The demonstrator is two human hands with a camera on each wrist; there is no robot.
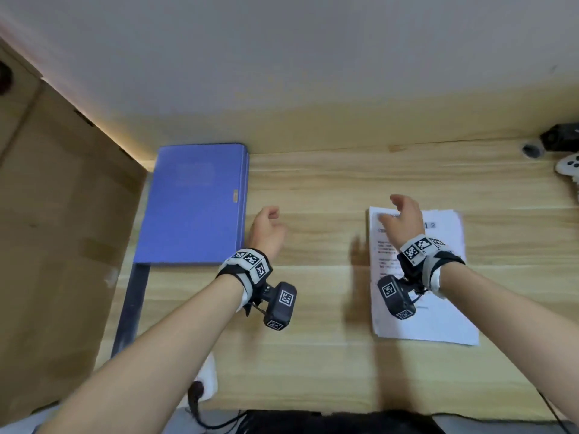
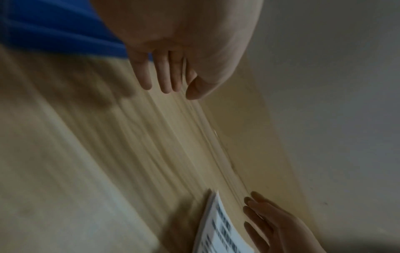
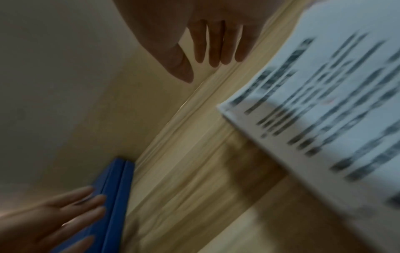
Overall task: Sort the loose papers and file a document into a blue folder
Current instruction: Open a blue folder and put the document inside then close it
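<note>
A closed blue folder [image 1: 194, 205] lies flat at the left of the wooden desk [image 1: 313, 183], against the wall. My left hand [image 1: 266, 228] hovers just right of the folder's edge with relaxed fingers, holding nothing. A stack of printed white papers [image 1: 438, 308] lies at the right. My right hand [image 1: 404, 217] hangs above the stack's top left corner, fingers straight, holding nothing. In the left wrist view the left hand [image 2: 171, 82] is open over bare wood, the folder [image 2: 54, 25] behind it. In the right wrist view the right hand [image 3: 212, 56] is open beside the papers [image 3: 324, 102].
A brown cardboard box [image 1: 56, 214] stands left of the desk. A white game controller [image 1: 568, 167] and a small black device [image 1: 559, 137] sit at the far right back corner. A white power strip [image 1: 206, 377] with a black cable lies at the front edge. A pale wall [image 1: 282, 57] backs the desk.
</note>
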